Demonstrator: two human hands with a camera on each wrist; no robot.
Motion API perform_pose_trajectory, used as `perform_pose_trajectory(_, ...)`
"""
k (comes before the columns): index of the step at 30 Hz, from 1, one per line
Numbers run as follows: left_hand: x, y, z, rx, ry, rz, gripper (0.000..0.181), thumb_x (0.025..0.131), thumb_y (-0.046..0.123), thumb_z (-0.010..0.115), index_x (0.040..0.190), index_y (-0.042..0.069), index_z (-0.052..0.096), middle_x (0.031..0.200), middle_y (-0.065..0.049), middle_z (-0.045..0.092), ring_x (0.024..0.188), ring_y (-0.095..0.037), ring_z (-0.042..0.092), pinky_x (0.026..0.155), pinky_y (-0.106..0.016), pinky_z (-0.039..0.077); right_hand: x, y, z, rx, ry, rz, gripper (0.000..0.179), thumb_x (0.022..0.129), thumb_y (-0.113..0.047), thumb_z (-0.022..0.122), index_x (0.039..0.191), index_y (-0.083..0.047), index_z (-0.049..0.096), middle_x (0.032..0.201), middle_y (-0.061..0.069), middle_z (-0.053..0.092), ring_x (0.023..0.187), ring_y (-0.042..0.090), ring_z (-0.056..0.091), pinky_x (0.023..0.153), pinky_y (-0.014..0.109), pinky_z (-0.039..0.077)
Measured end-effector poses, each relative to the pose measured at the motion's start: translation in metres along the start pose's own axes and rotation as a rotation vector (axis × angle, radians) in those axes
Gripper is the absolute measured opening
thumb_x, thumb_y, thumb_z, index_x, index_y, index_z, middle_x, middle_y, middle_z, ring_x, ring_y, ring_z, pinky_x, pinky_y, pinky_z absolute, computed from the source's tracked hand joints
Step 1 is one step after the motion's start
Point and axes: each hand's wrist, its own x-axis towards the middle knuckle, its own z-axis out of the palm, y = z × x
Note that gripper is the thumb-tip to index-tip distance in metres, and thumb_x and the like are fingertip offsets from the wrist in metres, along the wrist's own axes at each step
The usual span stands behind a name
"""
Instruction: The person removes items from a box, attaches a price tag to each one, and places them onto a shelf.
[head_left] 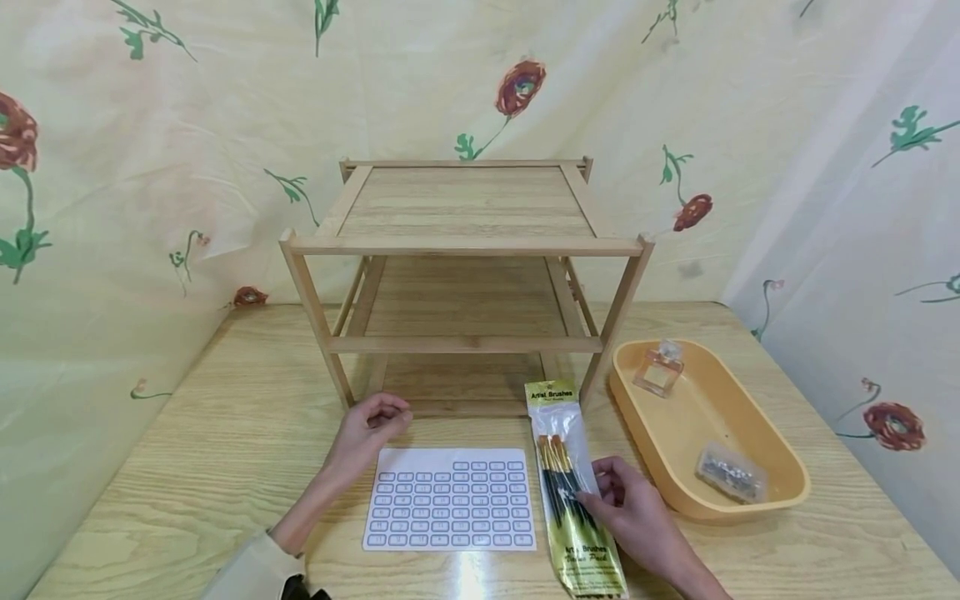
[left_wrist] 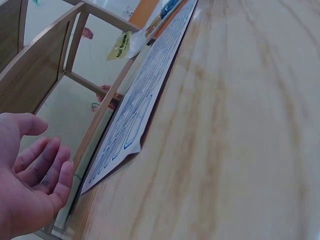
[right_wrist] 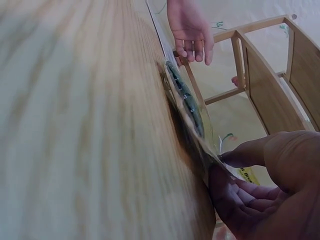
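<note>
My right hand (head_left: 633, 512) pinches the right edge of a clear packet of artist brushes (head_left: 573, 492), thumb on top and fingers beneath, as the right wrist view also shows. Several dark-handled brushes with orange tips lie inside, and the packet's yellow header points toward the shelf. Left of it lies a white sheet (head_left: 450, 500) printed with rows of blue-outlined boxes. Over the sheet's upper left corner is my left hand (head_left: 371, 429), fingers loosely curled around nothing. In the left wrist view that hand (left_wrist: 35, 175) is palm up beside the sheet (left_wrist: 135, 115).
A three-tier wooden shelf (head_left: 465, 246) stands behind the sheet. To the right sits a yellow-orange tray (head_left: 693, 408) holding a perfume bottle (head_left: 660, 369) and a small clear case (head_left: 731, 473) of small items. Flower-patterned cloth (head_left: 420, 75) hangs around the wooden table (head_left: 210, 433).
</note>
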Motion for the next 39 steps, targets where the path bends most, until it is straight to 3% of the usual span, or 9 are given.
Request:
perform_pose_trajectory(9, 0.0, 0.0, 0.0, -0.013, 0.0, 0.001, 0.02, 0.098, 0.014, 0.07, 0.112, -0.001, 0.068, 0.099, -0.008, 0.067, 0.089, -0.018, 0.063, 0.08, -0.026, 0.051, -0.001, -0.006, 0.004, -0.145, 0.049, 0.068, 0.032, 0.086, 0.001, 0.08, 0.11, 0.003, 0.059, 0.08, 0.002, 0.052, 0.068, 0.011, 0.049, 0.057, 0.023, 0.043)
perform_pose_trajectory(24, -0.002, 0.0, -0.004, 0.021, 0.012, -0.018, 0.019, 0.098, 0.012, 0.071, 0.113, 0.0, 0.068, 0.099, -0.008, 0.068, 0.09, -0.019, 0.064, 0.083, -0.026, 0.051, -0.002, -0.009, 0.002, -0.366, 0.07, 0.056, 0.034, 0.085, -0.011, 0.085, 0.108, -0.002, 0.062, 0.076, -0.003, 0.052, 0.065, 0.01, 0.049, 0.06, 0.025, 0.042)
perform_pose_trajectory(35, -0.004, -0.002, -0.012, 0.095, -0.032, 0.024, 0.019, 0.097, 0.01, 0.072, 0.113, 0.001, 0.067, 0.1, -0.008, 0.069, 0.092, -0.021, 0.064, 0.085, -0.029, 0.052, 0.0, -0.013, -0.002, -0.472, 0.105, -0.06, 0.04, 0.083, -0.014, 0.087, 0.113, -0.003, 0.064, 0.08, -0.004, 0.056, 0.07, 0.01, 0.053, 0.064, 0.029, 0.048)
perform_pose_trajectory(39, -0.005, -0.001, -0.016, 0.108, -0.062, 0.063, 0.021, 0.097, 0.008, 0.072, 0.115, 0.0, 0.066, 0.101, -0.009, 0.07, 0.091, -0.021, 0.065, 0.083, -0.028, 0.053, 0.003, -0.013, -0.001, -0.509, 0.143, -0.171, 0.037, 0.081, -0.014, 0.088, 0.11, -0.005, 0.066, 0.082, -0.007, 0.055, 0.072, 0.007, 0.052, 0.065, 0.03, 0.049)
